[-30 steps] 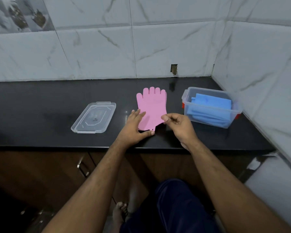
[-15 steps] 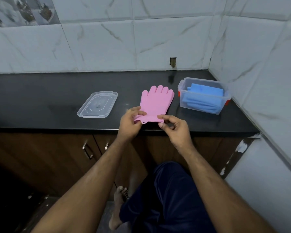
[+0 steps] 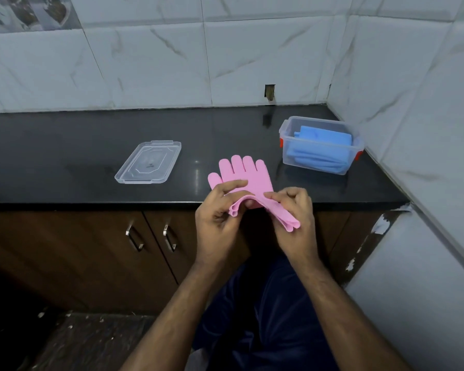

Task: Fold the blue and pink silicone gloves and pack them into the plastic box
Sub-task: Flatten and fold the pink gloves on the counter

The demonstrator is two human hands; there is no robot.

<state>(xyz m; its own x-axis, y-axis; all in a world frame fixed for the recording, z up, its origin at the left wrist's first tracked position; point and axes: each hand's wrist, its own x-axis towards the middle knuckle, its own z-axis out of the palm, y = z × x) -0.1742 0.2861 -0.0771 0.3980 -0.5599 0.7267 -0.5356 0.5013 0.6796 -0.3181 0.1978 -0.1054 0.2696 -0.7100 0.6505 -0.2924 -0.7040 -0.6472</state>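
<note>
No readable text, label, brand, number or sign anywhere in frame. Clear lid, left of centre on tabletop: small dark mark near its middle, too small to read. Plastic box, right of centre: no print visible on walls. Pink glove, centre: plain surface, no lettering. Wall tiles across upper frame: marble veining only; patterned tile at upper left carries picture motif, no words.
</note>
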